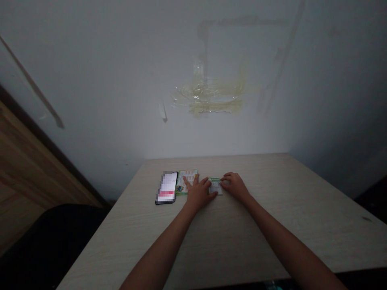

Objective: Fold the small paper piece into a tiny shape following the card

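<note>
Several fingers fanned wide, the left hand [198,195] lies palm down on the pale tabletop [217,237]. Taking the wall side as twelve, I see a printed leaflet [189,175] with green edging at this hand's ten o'clock, flat on the table and partly under its fingers. A smaller printed paper [215,186] with a green band across its top lies at the same hand's two o'clock, between both hands; the left thumb and a fingertip rest on it. At three o'clock from the left hand, the right hand [237,187] bends its fingers close together, their tips at the small paper's right edge; whether they pinch it, I cannot tell.

At nine o'clock from the left hand lies a phone [167,189] in a dark case, screen lit but blurred out, just beside the leaflet. Yellowed clear tape [214,96] clings to the wall [115,88] at twelve. Wooden boards [27,169] lean in at ten o'clock from the table, a black rounded shape [60,233] nearer at nine.
</note>
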Available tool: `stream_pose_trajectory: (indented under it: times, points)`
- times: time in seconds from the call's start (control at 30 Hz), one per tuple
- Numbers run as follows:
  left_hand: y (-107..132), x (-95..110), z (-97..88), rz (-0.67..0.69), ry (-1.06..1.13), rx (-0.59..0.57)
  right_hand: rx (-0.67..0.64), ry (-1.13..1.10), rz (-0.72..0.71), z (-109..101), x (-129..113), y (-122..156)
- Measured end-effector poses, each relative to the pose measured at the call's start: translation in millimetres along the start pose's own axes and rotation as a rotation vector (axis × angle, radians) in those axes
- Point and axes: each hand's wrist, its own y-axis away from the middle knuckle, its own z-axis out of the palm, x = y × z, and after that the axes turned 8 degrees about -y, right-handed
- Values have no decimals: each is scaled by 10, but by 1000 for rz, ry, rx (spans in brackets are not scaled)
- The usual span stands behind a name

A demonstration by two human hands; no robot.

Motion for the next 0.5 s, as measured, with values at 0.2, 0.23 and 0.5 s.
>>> stream_pose_trajectory:
  times: [0.2,0.23,0.5]
  points:
    - [-5,-16,15,4,8,0,-31,-18,3,-46,-43,22]
    - [-4,-18,18,5,9,-3,-35,-17,3,-55,-53,30]
    - [8,0,-11,-11,17,-11,-87,-29,2,-98,-58,86]
